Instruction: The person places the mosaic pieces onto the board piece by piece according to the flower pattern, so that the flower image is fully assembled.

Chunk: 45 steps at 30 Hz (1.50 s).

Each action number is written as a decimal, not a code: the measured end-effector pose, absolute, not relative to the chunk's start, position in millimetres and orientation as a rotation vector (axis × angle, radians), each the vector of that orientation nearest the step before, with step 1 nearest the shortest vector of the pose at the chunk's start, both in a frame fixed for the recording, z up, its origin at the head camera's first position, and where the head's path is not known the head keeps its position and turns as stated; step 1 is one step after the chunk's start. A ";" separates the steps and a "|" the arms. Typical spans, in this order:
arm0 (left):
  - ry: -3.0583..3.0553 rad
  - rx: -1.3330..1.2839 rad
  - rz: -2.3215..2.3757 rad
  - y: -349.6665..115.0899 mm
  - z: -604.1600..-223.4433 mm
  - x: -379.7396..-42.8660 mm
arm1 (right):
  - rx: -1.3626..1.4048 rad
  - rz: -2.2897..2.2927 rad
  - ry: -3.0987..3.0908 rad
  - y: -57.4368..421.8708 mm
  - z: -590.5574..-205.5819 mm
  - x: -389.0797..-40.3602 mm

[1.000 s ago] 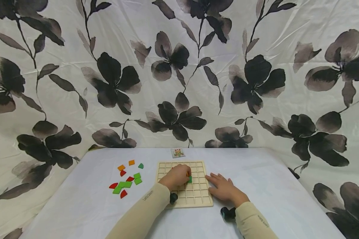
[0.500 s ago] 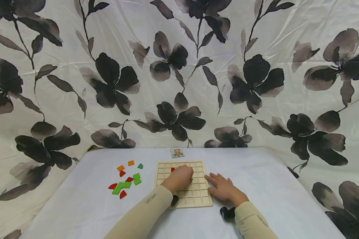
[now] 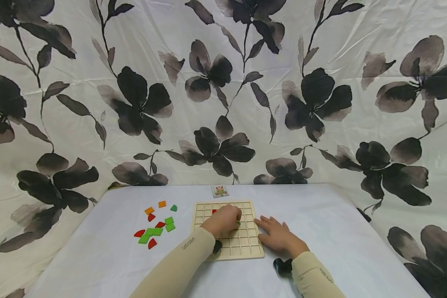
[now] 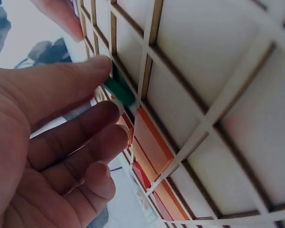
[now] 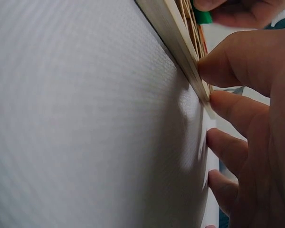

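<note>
Between thumb and index finger my left hand [image 3: 223, 218] pinches a small green tile [image 4: 119, 91], tilted on edge at a cell of the wooden grid board [image 3: 242, 250]. Its other fingers curl loosely beside it. Orange tiles [image 4: 152, 142] and red ones sit in cells close by in the left wrist view; the head view shows a red tile [image 3: 214, 211] past the knuckles, while the hand hides the rest. My right hand [image 3: 281, 236] lies with spread fingers at the board's right side, thumb [image 5: 221, 66] and index fingertip touching the edge.
Left of the board lie several loose tiles: light green [image 3: 156, 231], red [image 3: 152, 243], orange [image 3: 162, 204] and one dark green quarter-round [image 3: 174, 207]. A small pattern card [image 3: 219, 191] lies behind the board. A floral cloth [image 3: 223, 91] hangs beyond the white table [image 3: 320, 207].
My left hand has shifted slightly right over the board, uncovering a red tile and turning the green tile so less of it shows. The right hand stays at the board's edge.
</note>
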<state>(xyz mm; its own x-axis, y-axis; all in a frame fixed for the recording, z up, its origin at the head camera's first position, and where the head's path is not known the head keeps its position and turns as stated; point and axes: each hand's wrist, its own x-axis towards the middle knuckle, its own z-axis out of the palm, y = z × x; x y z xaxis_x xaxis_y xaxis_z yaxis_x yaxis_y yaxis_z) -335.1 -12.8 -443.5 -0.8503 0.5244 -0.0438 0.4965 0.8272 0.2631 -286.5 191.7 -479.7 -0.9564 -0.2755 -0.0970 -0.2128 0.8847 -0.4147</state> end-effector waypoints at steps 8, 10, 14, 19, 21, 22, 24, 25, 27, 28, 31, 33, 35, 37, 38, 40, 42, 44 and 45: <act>2.871 0.773 0.388 -14.1 -439.4 -336.2 | -0.379 -0.596 2.903 189.7 -481.4 -290.3; 2.873 0.758 0.387 -15.1 -439.6 -336.0 | -0.381 -0.593 2.903 189.3 -481.5 -290.6; 2.873 0.708 0.430 -18.8 -439.6 -334.8 | -0.387 -0.588 2.903 188.3 -481.9 -290.9; 2.903 0.698 0.468 -23.4 -444.0 -335.1 | -0.377 -0.575 2.905 187.7 -482.1 -292.1; 2.923 0.702 0.454 -23.9 -446.5 -335.3 | -0.373 -0.572 2.904 187.7 -482.7 -292.6; 2.931 0.698 0.446 -23.7 -447.3 -335.1 | -0.373 -0.573 2.901 187.5 -483.0 -292.7; 2.948 0.692 0.429 -22.6 -448.0 -334.4 | -0.364 -0.571 2.896 187.7 -483.2 -292.3; 2.957 0.687 0.410 -21.8 -448.3 -334.0 | -0.364 -0.572 2.896 188.0 -482.8 -291.7; 2.976 0.685 0.357 -20.1 -448.0 -332.3 | -0.360 -0.576 2.896 188.6 -482.8 -290.6; 2.985 0.685 0.327 -19.4 -447.4 -331.2 | -0.358 -0.577 2.897 188.9 -482.3 -289.8; 3.004 0.697 0.262 -19.6 -446.6 -328.2 | -0.358 -0.589 2.900 189.4 -479.9 -287.1; 2.999 0.703 0.274 -22.8 -446.7 -326.9 | -0.362 -0.599 2.897 189.5 -479.0 -285.9; 2.984 0.700 0.330 -29.1 -447.6 -327.9 | -0.354 -0.598 2.891 189.2 -477.5 -285.6; 2.974 0.677 0.404 -38.6 -448.4 -329.9 | -0.346 -0.591 2.886 189.0 -477.1 -285.7; 2.975 0.663 0.439 -44.4 -448.9 -331.5 | -0.342 -0.586 2.888 188.9 -476.7 -285.5; 2.981 0.621 0.492 -57.3 -448.7 -334.1 | -0.334 -0.580 2.890 188.6 -476.5 -285.7; 3.000 0.578 0.515 -71.6 -447.9 -336.3 | -0.332 -0.578 2.893 188.4 -476.6 -285.8; 3.018 0.518 0.518 -86.5 -446.7 -338.4 | -0.328 -0.581 2.895 188.3 -477.2 -286.0; 3.019 0.476 0.521 -93.6 -445.6 -339.1 | -0.325 -0.583 2.892 188.2 -477.7 -286.2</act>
